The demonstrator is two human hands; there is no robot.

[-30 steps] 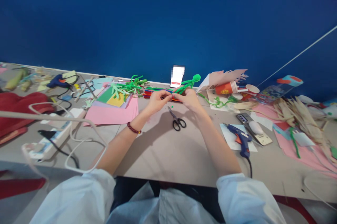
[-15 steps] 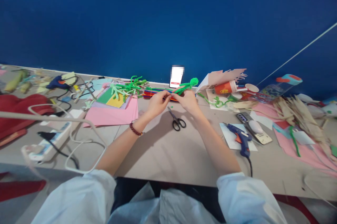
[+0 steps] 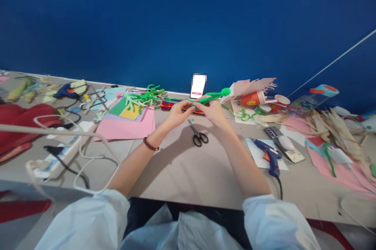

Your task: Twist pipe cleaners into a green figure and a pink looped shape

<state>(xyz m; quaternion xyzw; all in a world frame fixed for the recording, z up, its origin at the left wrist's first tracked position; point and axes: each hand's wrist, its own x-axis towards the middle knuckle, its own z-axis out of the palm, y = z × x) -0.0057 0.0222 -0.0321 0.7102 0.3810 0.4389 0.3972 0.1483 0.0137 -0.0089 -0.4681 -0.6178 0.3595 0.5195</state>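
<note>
A green pipe-cleaner piece (image 3: 225, 92) with a round, fuzzy end is held in front of me, its head pointing right. My right hand (image 3: 214, 111) is closed around its stem. My left hand (image 3: 178, 114) pinches at the stem's other end, its fingertips close to the right ones. Just beneath the hands lie black-handled scissors (image 3: 199, 137), blades pointing away from me, with a tiny green scrap (image 3: 192, 119) by the tips. Behind the hands is a bundle of coloured pipe cleaners (image 3: 168, 105), partly hidden.
A lit phone (image 3: 198, 87) leans on the blue wall. Left are pink paper sheets (image 3: 125, 128), green pipe-cleaner sprigs (image 3: 149, 95) and a power strip (image 3: 66, 152) with looping cables. On the right lie a blue glue gun (image 3: 272, 158), another phone (image 3: 295, 155) and paper cups (image 3: 252, 99).
The round end of the green piece has shifted right and slightly down, and the stem lies flatter. My right hand has moved a little to the right.
</note>
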